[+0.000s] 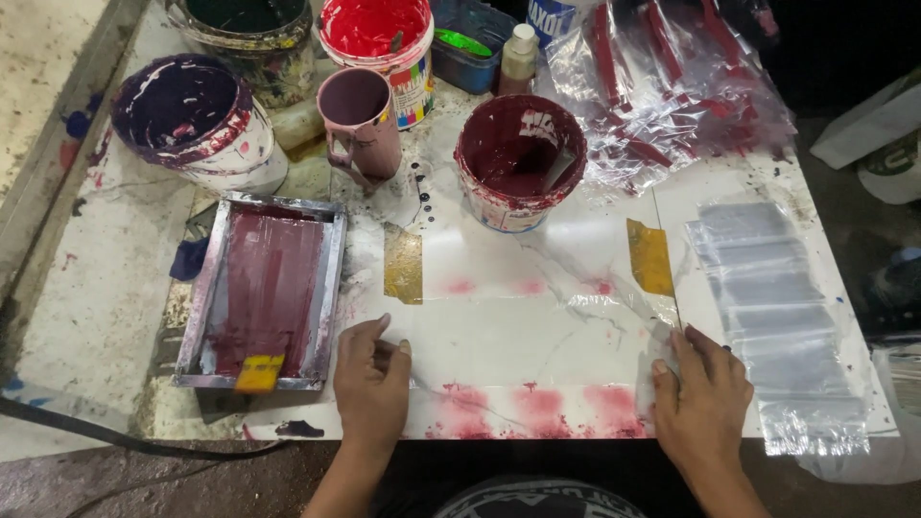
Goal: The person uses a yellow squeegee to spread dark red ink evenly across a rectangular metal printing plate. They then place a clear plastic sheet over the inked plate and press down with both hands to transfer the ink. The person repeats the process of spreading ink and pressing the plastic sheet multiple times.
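Note:
My left hand [372, 379] lies flat on the left end of a clear plastic sheet [523, 331] spread on the white table [499, 245]. My right hand [703, 393] presses the sheet's right end near the table's front edge. Two yellow tape pieces [404, 264] [649, 256] sit at the sheet's far corners. Pink ink smudges mark the table under it. Both hands have fingers spread and grip nothing. A metal-framed printing screen [267, 288] coated in maroon ink lies left of my left hand.
Several paint buckets stand at the back: a maroon one [519, 158], a red one [376, 38], a purple one [187, 115], and a pink mug [358, 120]. Overlapped clear plastic bags [772, 307] lie at the right. Printed bags [662, 86] pile at the back right.

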